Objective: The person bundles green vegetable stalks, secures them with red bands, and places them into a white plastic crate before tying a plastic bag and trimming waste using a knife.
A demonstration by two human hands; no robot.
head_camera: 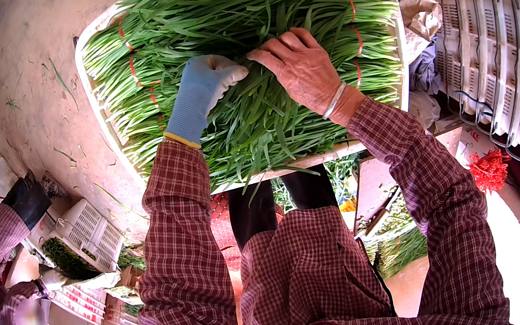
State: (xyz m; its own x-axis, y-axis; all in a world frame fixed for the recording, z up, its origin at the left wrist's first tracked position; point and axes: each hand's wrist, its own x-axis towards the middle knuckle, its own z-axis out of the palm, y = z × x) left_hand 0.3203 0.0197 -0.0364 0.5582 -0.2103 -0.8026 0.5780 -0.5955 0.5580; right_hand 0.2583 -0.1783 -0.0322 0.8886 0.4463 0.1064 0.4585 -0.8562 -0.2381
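Note:
Garlic chives (pixel 237 18), tied into bundles with red bands (pixel 133 70), fill a large pale crate (pixel 93 94) before me. Their pale stems point to both sides, and the green leaves overlap in the middle. My left hand (pixel 209 83), in a blue knit glove with pale coated fingers, is curled over the leaves left of centre. My right hand (pixel 297 62), bare with a bracelet (pixel 335 99) at the wrist, bends its fingers down onto the leaves just across from it. Whether leaves are pinched in either hand is hidden.
White slatted crates (pixel 482 50) with wire handles stand stacked at right, beside a red bunch of ties (pixel 488 170). At left another person's gloved hand (pixel 53 280) is near a crate of greens (pixel 71 258). Loose leaves litter the floor (pixel 37 111). More chives (pixel 401 250) lie beside my legs.

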